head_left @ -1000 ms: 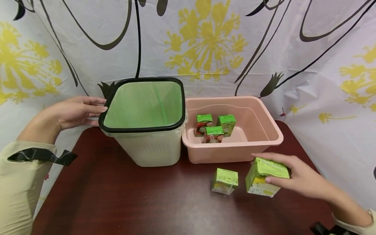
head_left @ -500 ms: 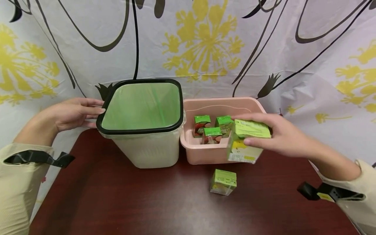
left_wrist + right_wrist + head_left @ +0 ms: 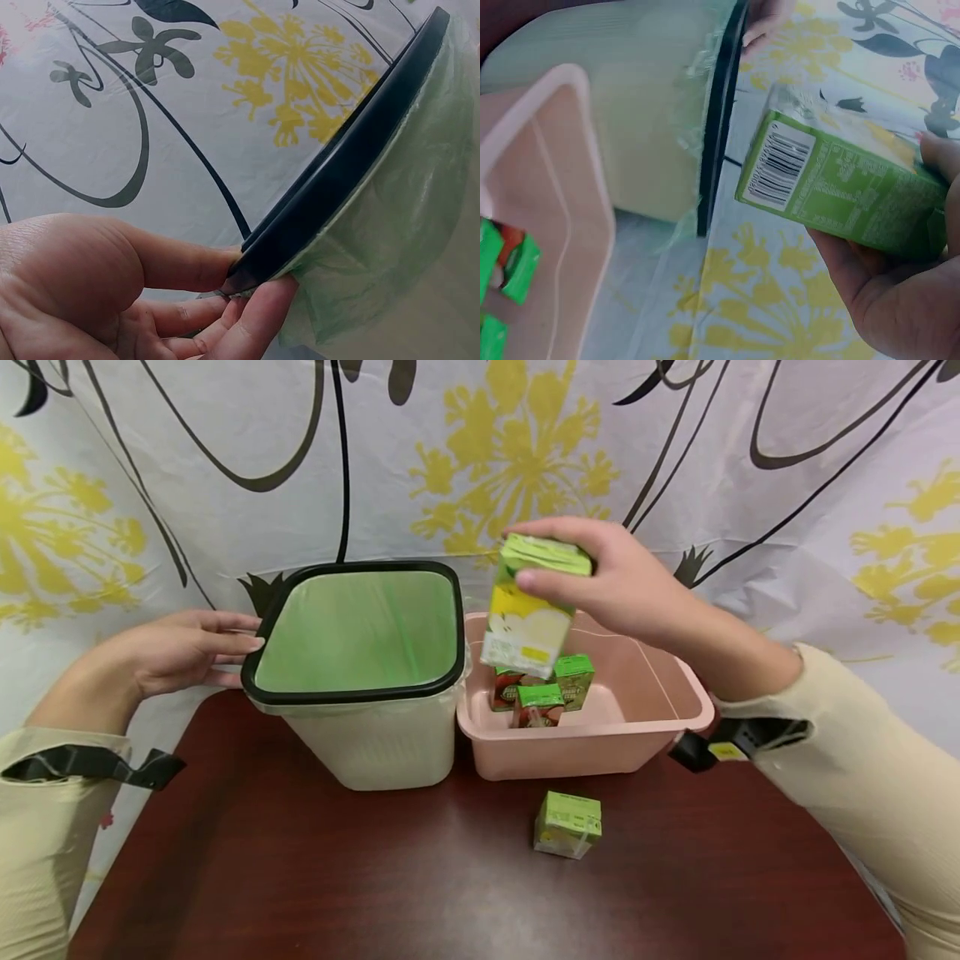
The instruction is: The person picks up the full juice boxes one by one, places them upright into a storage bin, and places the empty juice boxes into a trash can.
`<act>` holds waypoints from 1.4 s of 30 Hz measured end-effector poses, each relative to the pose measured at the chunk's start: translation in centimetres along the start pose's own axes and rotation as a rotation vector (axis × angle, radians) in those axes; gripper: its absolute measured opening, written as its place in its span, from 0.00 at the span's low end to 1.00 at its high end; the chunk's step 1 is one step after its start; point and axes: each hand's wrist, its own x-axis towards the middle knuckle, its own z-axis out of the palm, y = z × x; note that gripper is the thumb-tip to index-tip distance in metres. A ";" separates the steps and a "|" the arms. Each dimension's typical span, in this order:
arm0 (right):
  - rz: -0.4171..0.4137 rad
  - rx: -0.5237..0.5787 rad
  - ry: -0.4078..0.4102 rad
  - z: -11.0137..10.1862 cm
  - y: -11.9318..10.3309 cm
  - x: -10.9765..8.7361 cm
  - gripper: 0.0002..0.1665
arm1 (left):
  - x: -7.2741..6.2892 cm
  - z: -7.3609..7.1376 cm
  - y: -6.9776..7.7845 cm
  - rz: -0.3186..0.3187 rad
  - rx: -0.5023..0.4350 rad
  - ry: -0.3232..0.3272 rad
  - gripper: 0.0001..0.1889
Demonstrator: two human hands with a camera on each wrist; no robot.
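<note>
My right hand grips a green, yellow and white juice box by its upper end, thumb on the near side. The juice box is above the left part of a pink plastic basin, and its barcode side faces the right wrist view. My left hand pinches the black rim of a pale trash bin, thumb above and fingers below the rim in the left wrist view. A green bag liner hangs over that rim. Several small green-topped cartons stand in the basin.
Another green carton stands on the dark red-brown table in front of the basin. Bin and basin stand side by side, near a patterned white curtain behind them. Black straps circle the wrists.
The right hand has lifted the juice box from near the table's right side, up and leftward to above the basin. The left hand stays at the bin's rim.
</note>
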 end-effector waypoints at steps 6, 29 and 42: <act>0.018 0.107 0.004 2.4 -2.0 3.5 0.30 | 0.0 -0.1 -0.1 0.001 0.005 -0.012 0.37; 0.084 -0.085 -0.145 9.1 -2.2 8.6 0.43 | -0.2 -0.6 -0.4 0.003 -0.015 -0.034 0.38; -0.270 -0.369 -0.290 8.9 -2.5 3.0 0.48 | -0.2 -0.5 -0.3 0.004 -0.033 -0.027 0.37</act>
